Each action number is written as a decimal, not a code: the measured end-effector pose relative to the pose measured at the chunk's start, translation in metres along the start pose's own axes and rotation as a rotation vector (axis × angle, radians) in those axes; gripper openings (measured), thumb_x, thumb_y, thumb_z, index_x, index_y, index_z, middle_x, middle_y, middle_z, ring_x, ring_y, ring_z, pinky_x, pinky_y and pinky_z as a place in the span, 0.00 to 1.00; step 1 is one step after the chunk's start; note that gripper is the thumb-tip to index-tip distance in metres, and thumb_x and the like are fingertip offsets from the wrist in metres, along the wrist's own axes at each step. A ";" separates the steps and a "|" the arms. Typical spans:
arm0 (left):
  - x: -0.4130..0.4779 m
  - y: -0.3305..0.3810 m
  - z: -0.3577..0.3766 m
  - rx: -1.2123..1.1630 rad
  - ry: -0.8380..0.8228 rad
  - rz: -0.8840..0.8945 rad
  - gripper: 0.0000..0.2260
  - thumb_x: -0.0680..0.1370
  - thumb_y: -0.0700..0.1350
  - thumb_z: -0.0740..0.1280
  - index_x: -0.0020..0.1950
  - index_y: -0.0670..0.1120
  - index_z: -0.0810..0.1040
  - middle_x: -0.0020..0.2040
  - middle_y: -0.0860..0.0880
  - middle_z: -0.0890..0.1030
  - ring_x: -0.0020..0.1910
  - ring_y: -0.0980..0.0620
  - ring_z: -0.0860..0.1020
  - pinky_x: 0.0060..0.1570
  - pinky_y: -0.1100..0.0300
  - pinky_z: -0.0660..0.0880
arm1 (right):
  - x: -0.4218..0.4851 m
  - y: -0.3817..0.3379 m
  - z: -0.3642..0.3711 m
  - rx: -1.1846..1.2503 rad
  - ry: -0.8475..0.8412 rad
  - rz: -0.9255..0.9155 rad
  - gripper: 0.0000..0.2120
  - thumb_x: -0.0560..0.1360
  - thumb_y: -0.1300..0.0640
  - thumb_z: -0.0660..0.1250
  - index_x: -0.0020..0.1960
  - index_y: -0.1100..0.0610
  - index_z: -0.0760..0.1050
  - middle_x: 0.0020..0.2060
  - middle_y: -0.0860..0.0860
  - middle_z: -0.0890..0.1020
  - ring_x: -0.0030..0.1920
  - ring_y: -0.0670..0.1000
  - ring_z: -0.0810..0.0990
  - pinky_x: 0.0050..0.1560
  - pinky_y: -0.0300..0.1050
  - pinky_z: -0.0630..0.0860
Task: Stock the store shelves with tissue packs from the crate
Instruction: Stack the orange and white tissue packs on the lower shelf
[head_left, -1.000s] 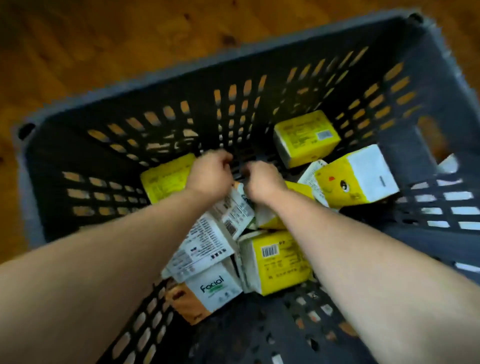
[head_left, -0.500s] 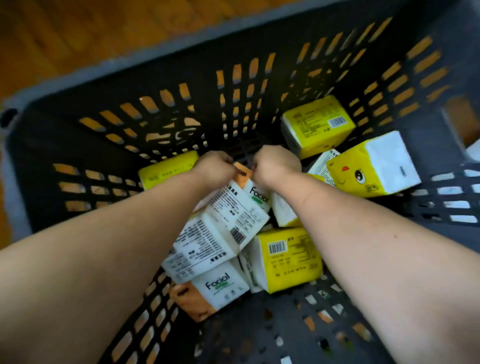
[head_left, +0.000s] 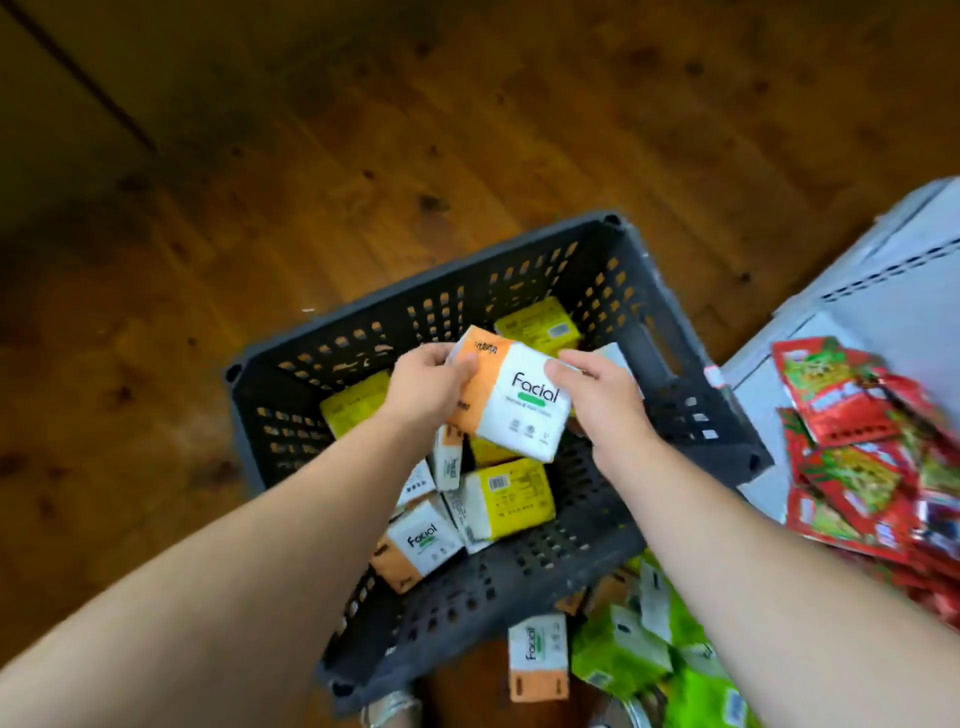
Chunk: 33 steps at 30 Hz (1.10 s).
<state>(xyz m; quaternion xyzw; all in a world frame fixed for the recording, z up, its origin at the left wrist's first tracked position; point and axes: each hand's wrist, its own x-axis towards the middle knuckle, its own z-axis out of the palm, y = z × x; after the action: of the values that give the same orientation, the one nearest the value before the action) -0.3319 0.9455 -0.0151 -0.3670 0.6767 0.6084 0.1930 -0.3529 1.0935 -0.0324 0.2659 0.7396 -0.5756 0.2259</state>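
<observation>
Pickup is the step in hand: both hands hold one white-and-orange Facial tissue pack (head_left: 524, 410) just above the dark slatted crate (head_left: 415, 296), clear of the packs below it. The left hand (head_left: 428, 389) has its fingers (head_left: 460, 364) curled round the orange end, and the right hand (head_left: 602, 410) pinches the white end between thumb and fingers. Several yellow tissue packs (head_left: 511, 499) and a second Facial pack (head_left: 423, 540) lie jumbled in the crate. A third Facial pack (head_left: 537, 654) and some green packs (head_left: 639, 644) lie just outside its near corner. At right, a grey shelf (head_left: 883, 312) carries red snack packets (head_left: 857, 452). The next move, as I judge it, is to carry the held pack rightward to the shelf and set it on a free spot, away from the red packets.
</observation>
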 end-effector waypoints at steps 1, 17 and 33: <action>-0.013 0.010 0.005 -0.003 0.008 0.021 0.10 0.79 0.42 0.63 0.59 0.42 0.77 0.47 0.44 0.80 0.43 0.47 0.78 0.42 0.54 0.77 | -0.015 -0.002 -0.010 0.073 0.035 0.040 0.14 0.72 0.63 0.69 0.57 0.62 0.75 0.47 0.54 0.80 0.42 0.49 0.78 0.40 0.39 0.77; -0.223 0.184 0.184 0.337 -0.228 0.504 0.11 0.77 0.41 0.63 0.57 0.47 0.79 0.47 0.49 0.82 0.41 0.52 0.79 0.43 0.58 0.77 | -0.157 -0.113 -0.276 0.509 0.576 -0.086 0.09 0.68 0.63 0.73 0.39 0.53 0.74 0.45 0.57 0.83 0.44 0.57 0.82 0.50 0.54 0.79; -0.286 0.201 0.422 0.758 -0.361 0.665 0.17 0.76 0.40 0.61 0.65 0.46 0.74 0.60 0.44 0.79 0.57 0.44 0.77 0.49 0.57 0.73 | -0.141 -0.056 -0.492 0.304 0.850 0.022 0.14 0.68 0.60 0.71 0.53 0.59 0.75 0.48 0.54 0.82 0.48 0.57 0.81 0.50 0.52 0.77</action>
<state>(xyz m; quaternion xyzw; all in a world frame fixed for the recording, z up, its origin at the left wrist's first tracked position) -0.3697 1.4256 0.2463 0.0733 0.8849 0.4030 0.2219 -0.2963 1.5421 0.2151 0.5166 0.6709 -0.5149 -0.1335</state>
